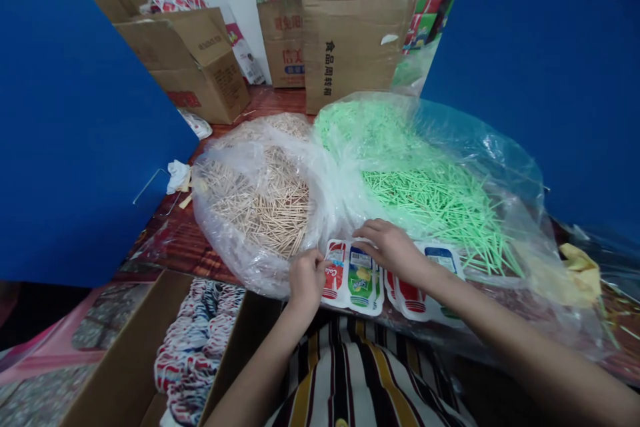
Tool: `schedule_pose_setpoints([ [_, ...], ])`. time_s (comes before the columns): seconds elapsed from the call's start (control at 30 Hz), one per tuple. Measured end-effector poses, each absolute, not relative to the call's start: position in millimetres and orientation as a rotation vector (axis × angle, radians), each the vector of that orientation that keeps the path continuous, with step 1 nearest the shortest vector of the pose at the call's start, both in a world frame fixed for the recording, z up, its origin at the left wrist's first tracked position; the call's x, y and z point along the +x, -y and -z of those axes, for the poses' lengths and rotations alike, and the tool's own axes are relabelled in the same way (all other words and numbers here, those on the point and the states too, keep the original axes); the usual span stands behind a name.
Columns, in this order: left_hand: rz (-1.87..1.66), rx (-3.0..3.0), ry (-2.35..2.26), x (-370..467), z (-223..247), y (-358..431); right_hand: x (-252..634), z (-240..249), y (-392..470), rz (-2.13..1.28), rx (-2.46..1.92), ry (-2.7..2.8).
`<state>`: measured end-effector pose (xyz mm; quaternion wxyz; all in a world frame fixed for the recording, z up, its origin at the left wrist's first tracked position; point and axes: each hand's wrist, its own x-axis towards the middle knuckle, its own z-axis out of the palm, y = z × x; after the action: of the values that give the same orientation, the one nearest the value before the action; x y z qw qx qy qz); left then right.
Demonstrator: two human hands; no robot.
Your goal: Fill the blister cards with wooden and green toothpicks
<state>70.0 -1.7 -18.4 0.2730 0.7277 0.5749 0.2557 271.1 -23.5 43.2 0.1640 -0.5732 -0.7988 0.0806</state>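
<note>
A white-edged blister pack (367, 303) with a red cola-bottle and a green Sprite-bottle pattern lies at the table's front edge, seemingly with another pack under it. My left hand (306, 278) is at its left edge, fingers bent and pressed together on the rim. Over the upper right part of that pack is my right hand (390, 245), its fingers bent and its thumb apart, with nothing visible between them. More similar packs (443, 255) lie to the right, partly under my right forearm. Beyond my hands are pale thin sticks (283, 217) and bright green sticks (440, 203) in clear plastic bags.
An open carton (113, 383) at lower left holds rows of packs (193, 353). Cardboard boxes (357, 53) stand at the back of the reddish-brown table (213, 260). Blue panels (65, 147) rise on both sides. Crumpled yellowish material (580, 273) lies at right.
</note>
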Motion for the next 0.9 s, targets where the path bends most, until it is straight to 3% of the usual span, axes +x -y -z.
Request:
schedule_pose_setpoints([
  [0.3, -0.913, 1.799, -1.345, 72, -3, 3, 257, -42, 3, -0.554, -1.309, 2.179],
  [0.67, -0.946, 1.519, -1.23, 83, -8, 4, 248, -46, -4, -0.435, -1.388, 2.138],
  [0.9, -0.937, 1.302, -1.239, 39, -10, 13, 220, -74, -42, -0.866, -1.292, 2.163],
])
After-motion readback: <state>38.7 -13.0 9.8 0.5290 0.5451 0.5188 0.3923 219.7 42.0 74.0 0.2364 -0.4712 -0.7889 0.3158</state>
